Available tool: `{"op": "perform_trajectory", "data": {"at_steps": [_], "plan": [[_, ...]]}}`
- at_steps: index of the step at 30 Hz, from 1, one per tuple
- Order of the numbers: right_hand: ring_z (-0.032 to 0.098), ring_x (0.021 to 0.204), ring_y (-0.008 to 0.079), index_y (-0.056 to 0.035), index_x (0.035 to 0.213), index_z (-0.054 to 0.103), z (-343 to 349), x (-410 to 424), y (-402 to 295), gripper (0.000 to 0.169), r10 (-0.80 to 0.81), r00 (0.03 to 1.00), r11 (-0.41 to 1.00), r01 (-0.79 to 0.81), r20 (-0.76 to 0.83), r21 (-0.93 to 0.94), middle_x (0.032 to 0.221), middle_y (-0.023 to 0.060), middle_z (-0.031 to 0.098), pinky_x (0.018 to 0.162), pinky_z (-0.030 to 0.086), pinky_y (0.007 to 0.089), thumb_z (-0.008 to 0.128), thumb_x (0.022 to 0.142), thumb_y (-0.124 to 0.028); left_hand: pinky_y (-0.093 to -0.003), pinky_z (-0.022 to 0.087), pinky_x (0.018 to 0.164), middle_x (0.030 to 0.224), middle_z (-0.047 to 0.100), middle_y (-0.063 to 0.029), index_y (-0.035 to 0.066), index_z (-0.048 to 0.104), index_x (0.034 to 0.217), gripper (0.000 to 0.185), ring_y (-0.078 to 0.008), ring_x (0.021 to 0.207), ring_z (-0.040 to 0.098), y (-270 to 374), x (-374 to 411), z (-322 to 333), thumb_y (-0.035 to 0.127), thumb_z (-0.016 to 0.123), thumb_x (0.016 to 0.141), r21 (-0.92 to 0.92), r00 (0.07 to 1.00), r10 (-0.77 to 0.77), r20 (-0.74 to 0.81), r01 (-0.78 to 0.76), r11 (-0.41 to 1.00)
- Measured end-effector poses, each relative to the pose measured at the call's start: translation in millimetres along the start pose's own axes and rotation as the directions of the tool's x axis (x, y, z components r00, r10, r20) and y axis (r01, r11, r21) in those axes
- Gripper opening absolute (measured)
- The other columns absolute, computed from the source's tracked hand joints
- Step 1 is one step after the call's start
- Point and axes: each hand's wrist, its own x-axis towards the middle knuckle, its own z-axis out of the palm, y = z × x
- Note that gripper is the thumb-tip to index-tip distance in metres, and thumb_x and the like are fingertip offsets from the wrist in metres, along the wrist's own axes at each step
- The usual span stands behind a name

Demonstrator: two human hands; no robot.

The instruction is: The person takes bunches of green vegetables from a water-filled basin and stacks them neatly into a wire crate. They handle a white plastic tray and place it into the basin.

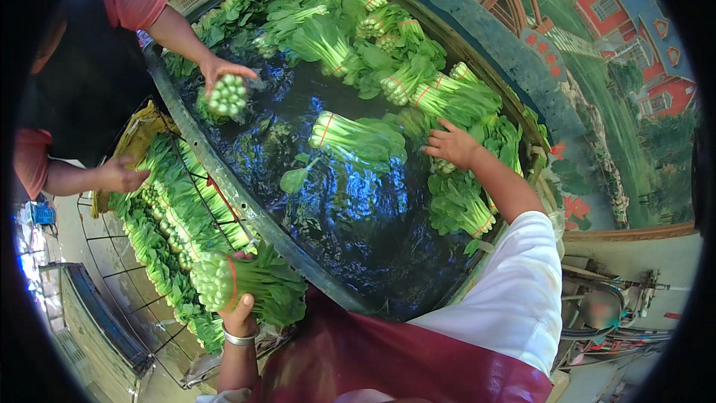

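My left hand (240, 313), with a silver bangle on its wrist, grips a bundle of leafy greens (215, 282) bound with a red band. It holds the bundle over the near side of a wire-frame crate (120, 271) stacked with more greens. Over the water my right hand (453, 144) has its fingers apart, close to several floating bundles (461, 103); nothing shows in its grasp. A banded bundle (358, 137) floats to the left of that hand, a loose leaf (293, 179) beside it.
The large water tub (246, 196) has a raised rim. Across it, a co-worker's hand (215, 70) holds a bundle (227, 96) at the water; their other hand (120, 173) is above the crate. Bundles crowd the tub's far side. A painted wall (604, 123) stands at right.
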Motion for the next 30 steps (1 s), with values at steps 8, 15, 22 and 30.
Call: {"op": "perform_trajectory", "data": {"at_steps": [8, 15, 22, 30], "plan": [[0.054, 0.126, 0.0308, -0.0175, 0.14, 0.047, -25, 33, -32, 0.095, -0.026, 0.999, 0.912, 0.014, 0.023, 0.41, 0.121, 0.0083, 0.059, 0.12, 0.032, 0.0455, 0.088, 0.054, -0.014, -0.0489, 0.04, 0.112, 0.142, 0.05, -0.0169, 0.001, 0.038, 0.148, 0.094, -0.033, 0.134, 0.049, -5, -14, 0, 0.035, 0.086, 0.075, 0.019, 0.995, -0.078, 0.057, 0.077, 0.997], [0.052, 0.129, 0.036, -0.0075, 0.139, 0.049, 11, 34, -50, 0.076, 0.21, 0.978, 0.899, -0.19, -0.006, 0.395, 0.134, 0.0175, 0.056, 0.118, 0.035, 0.0452, 0.079, 0.069, -0.016, -0.0518, 0.031, 0.116, 0.142, 0.048, -0.0172, 0.003, 0.036, 0.148, 0.097, -0.0357, 0.141, 0.041, 13, -18, -25, 0.047, 0.084, 0.076, 0.297, 0.973, 0.049, 0.226, -0.117, 0.948], [0.058, 0.117, 0.0308, -0.0105, 0.135, 0.054, -51, 51, -113, 0.088, -0.154, 0.988, 0.864, 0.146, -0.024, 0.481, 0.114, 0.0122, 0.062, 0.103, 0.043, 0.0501, 0.088, 0.058, -0.035, -0.0557, 0.025, 0.12, 0.142, 0.05, -0.0167, 0.006, 0.029, 0.152, 0.101, -0.0367, 0.135, 0.047, 27, -40, -57, 0.049, 0.081, 0.077, 0.477, 0.944, 0.144, 0.296, -0.277, 0.834], [0.068, 0.099, 0.0332, -0.013, 0.128, 0.055, -62, 103, -171, 0.085, -0.239, 0.96, 0.824, 0.12, 0.147, 0.554, 0.116, 0.012, 0.065, 0.089, 0.051, 0.052, 0.09, 0.054, -0.036, -0.0543, 0.026, 0.12, 0.141, 0.048, -0.0137, 0.004, 0.033, 0.15, 0.099, -0.0353, 0.131, 0.05, 36, -58, -61, 0.044, 0.084, 0.075, 0.371, 0.946, 0.138, 0.293, -0.246, 0.895]]}}
